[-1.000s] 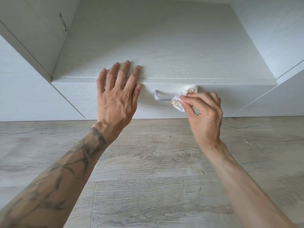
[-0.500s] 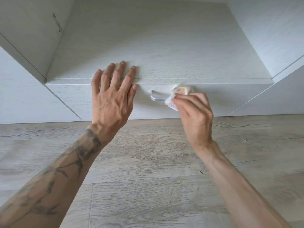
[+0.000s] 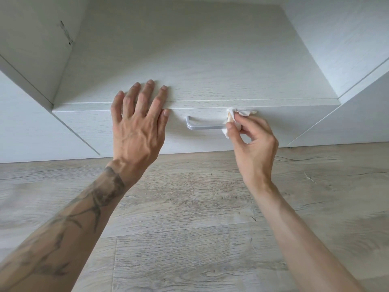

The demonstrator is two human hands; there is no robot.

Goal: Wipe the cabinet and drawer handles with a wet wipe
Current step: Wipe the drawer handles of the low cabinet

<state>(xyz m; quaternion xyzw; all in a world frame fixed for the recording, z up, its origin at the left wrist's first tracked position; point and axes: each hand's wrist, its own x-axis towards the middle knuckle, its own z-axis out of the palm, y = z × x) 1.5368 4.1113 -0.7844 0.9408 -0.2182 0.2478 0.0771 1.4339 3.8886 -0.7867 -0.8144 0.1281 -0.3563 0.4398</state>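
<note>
A white drawer front point(image 3: 294, 127) sits low in a white cabinet, with a silver bar handle point(image 3: 202, 127) across its middle. My right hand point(image 3: 252, 144) pinches a crumpled white wet wipe point(image 3: 230, 121) against the right end of the handle, hiding that end. My left hand point(image 3: 137, 127) lies flat, fingers spread, on the drawer's top edge just left of the handle, holding nothing.
The cabinet top point(image 3: 189, 60) stretches away above the drawer. White side panels point(image 3: 27, 127) flank it left and right. Grey wood-look floor point(image 3: 189, 228) runs under both forearms.
My right hand has slid the wipe rightward along the handle, so more of the bar shows on the left. The left hand stays pressed on the drawer edge.
</note>
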